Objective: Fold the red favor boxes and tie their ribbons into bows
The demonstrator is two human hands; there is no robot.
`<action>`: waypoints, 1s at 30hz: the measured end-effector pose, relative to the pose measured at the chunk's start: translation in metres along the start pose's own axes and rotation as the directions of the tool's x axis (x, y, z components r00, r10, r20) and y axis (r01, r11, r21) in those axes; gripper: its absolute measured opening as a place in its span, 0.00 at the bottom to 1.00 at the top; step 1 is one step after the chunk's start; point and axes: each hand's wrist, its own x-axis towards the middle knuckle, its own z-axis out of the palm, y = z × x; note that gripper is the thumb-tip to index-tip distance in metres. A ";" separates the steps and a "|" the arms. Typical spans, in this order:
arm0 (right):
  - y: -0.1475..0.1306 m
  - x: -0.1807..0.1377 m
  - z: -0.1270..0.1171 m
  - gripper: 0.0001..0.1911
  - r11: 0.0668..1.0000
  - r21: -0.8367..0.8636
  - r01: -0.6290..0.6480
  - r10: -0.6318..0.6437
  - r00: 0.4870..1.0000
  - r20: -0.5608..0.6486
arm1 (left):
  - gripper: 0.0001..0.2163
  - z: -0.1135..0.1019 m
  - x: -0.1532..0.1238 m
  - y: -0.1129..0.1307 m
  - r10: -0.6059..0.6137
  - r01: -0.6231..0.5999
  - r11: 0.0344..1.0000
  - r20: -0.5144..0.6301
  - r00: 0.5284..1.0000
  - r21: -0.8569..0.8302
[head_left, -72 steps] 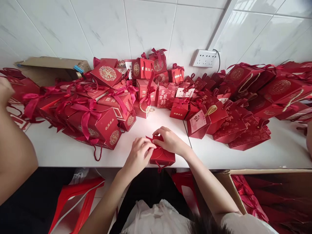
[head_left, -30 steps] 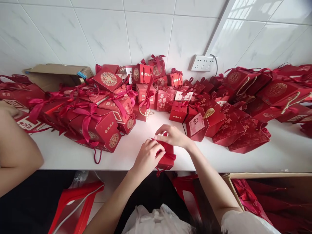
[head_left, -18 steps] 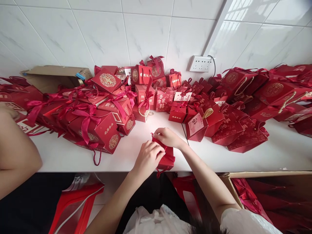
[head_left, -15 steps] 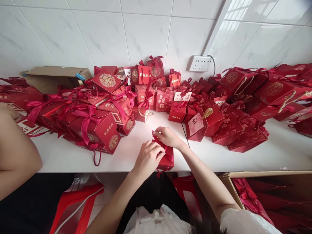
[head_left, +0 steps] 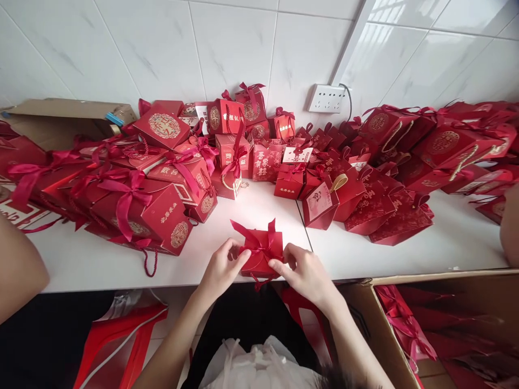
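Close to the table's front edge sits a small red gift box (head_left: 271, 239), with a crimson ribbon bow (head_left: 259, 249) tied across its top. Two ribbon tails stand up at the far side, and a twisted cord handle (head_left: 260, 282) hangs at the near side. My left hand (head_left: 224, 265) pinches the bow's left part between thumb and fingers. At the right side of the box, my right hand (head_left: 308, 272) pinches the bow's other part, its thumb lying over the lid. Parts of the fingers on both hands are hidden.
Stacked red gift boxes (head_left: 162, 216) stand at left, more red boxes (head_left: 401, 216) at right. An open cardboard box (head_left: 379, 308) holds red boxes below the table at right. A power strip (head_left: 325, 99) is on the wall. Other people's arms (head_left: 20, 259) show at both edges.
My hands have moved apart to opposite sides of the box, from working close together over its ribbon. The box now lies turned, with the bow spread out. Another person's arm has appeared at far right.
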 end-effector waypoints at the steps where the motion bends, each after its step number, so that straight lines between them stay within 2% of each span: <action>1: 0.001 -0.002 0.005 0.20 0.999 0.030 0.013 -0.014 1.000 0.008 | 0.12 0.000 0.000 -0.001 -0.014 0.015 0.999 0.026 1.000 -0.035; 4: 0.007 0.002 0.015 0.18 0.972 0.234 0.034 -0.041 0.999 0.023 | 0.15 0.001 0.002 -0.003 -0.022 0.024 0.993 0.019 1.000 -0.115; 6: 0.013 0.007 0.020 0.20 0.919 0.394 0.001 -0.015 0.999 0.032 | 0.16 0.003 0.004 -0.004 -0.018 0.022 0.984 0.026 0.999 -0.174; 9: 0.024 0.012 0.027 0.22 0.806 0.590 -0.059 0.028 0.998 0.061 | 0.15 0.007 0.005 -0.009 -0.029 0.039 0.962 0.041 0.999 -0.269; 13: 0.037 0.014 0.037 0.22 0.635 0.767 -0.098 0.067 0.995 0.071 | 0.15 0.013 0.006 -0.015 -0.042 0.039 0.949 -0.001 0.999 -0.312; 15: 0.043 0.013 0.037 0.21 0.627 0.773 -0.099 0.068 0.995 0.072 | 0.15 0.013 0.006 -0.017 -0.053 0.044 0.947 -0.020 0.998 -0.317; 18: 0.050 0.011 0.030 0.19 0.696 0.717 0.044 -0.060 0.998 -0.004 | 0.15 0.010 0.007 -0.020 -0.063 0.075 0.938 0.047 0.997 -0.338; 21: 0.051 0.016 0.024 0.49 0.746 0.646 0.163 -0.215 0.977 0.002 | 0.20 0.008 0.007 -0.025 -0.016 0.089 0.885 0.162 0.987 -0.456; 22: 0.050 0.019 0.024 0.55 0.754 0.638 0.153 -0.222 0.975 0.029 | 0.22 0.009 0.007 -0.027 -0.018 0.093 0.856 0.149 0.989 -0.509; 24: 0.046 0.024 0.023 0.52 0.714 0.694 0.089 -0.144 0.989 0.021 | 0.22 0.012 0.006 -0.030 -0.069 0.083 0.813 0.045 0.997 -0.576; 25: 0.043 0.025 0.021 0.47 0.643 0.765 0.043 -0.067 0.998 0.000 | 0.21 0.013 0.007 -0.032 -0.102 0.077 0.810 -0.009 0.995 -0.582; 26: 0.040 0.024 0.018 0.41 0.533 0.846 -0.010 0.025 1.000 -0.004 | 0.18 0.015 0.008 -0.034 -0.125 0.074 0.816 -0.050 0.991 -0.573; 28: 0.033 0.018 0.006 0.33 0.234 0.966 -0.113 0.161 0.984 0.076 | 0.15 0.020 0.011 -0.035 -0.126 0.066 0.841 -0.075 0.989 -0.537; 30: 0.025 0.006 -0.011 0.32 -0.018 0.980 -0.200 0.161 0.966 0.200 | 0.13 0.026 0.015 -0.033 -0.087 0.053 0.870 -0.046 0.995 -0.490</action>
